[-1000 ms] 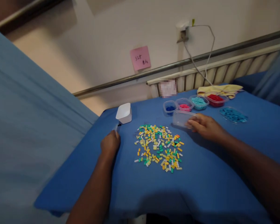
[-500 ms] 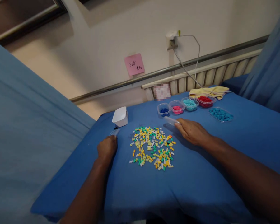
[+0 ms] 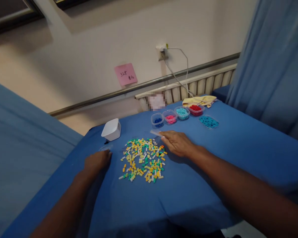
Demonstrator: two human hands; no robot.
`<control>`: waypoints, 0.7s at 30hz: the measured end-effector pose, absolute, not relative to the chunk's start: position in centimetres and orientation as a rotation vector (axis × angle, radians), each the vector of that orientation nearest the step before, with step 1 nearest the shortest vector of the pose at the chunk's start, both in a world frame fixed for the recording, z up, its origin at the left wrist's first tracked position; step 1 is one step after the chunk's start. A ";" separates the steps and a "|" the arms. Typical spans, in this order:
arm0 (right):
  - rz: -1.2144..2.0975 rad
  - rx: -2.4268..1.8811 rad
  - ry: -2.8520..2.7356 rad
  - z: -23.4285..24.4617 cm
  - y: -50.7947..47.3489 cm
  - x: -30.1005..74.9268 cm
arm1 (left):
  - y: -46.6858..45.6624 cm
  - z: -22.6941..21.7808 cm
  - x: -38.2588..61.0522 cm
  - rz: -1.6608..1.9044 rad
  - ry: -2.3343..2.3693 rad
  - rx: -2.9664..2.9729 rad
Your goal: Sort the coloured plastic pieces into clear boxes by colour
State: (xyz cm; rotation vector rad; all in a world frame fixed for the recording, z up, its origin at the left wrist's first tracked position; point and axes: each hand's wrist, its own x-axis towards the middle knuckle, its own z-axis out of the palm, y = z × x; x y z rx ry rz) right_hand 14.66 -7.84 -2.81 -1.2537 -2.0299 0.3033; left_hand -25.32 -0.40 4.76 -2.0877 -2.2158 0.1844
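A person's two bare arms reached in from the bottom of the frame over a table [image 3: 213,172] covered in blue cloth. Near the centre of the frame lay a loose pile of small bricks [image 3: 142,159] in yellow, green, white and orange. The right hand [image 3: 176,143] rested palm down just right of the pile, its fingertips touching a clear plastic lid [image 3: 156,133] that lay flat on the cloth at the pile's upper right edge; whether that grip was pinching the lid or only resting on it could not be told. The left hand [image 3: 96,162] lay to the left of the pile, fingers curled, its tips at a small clear piece [image 3: 105,148] on the cloth; whether it grasped that piece was too blurred to tell. Just above the left hand stood a white square tub [image 3: 111,129]. Higher and right of centre, a row of four small clear containers [image 3: 176,114] held dark blue, pink, turquoise and red pieces, with a flat tray of turquoise pieces [image 3: 208,121] to their right and a yellow cloth [image 3: 201,99] behind. A pink sticky note [image 3: 125,74] hung on the wall above.
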 end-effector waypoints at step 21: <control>0.113 -0.825 -2.095 -4.7 -8.5 12.9 | -6.6 1.0 -7.7 -3.137 -2.149 -2.473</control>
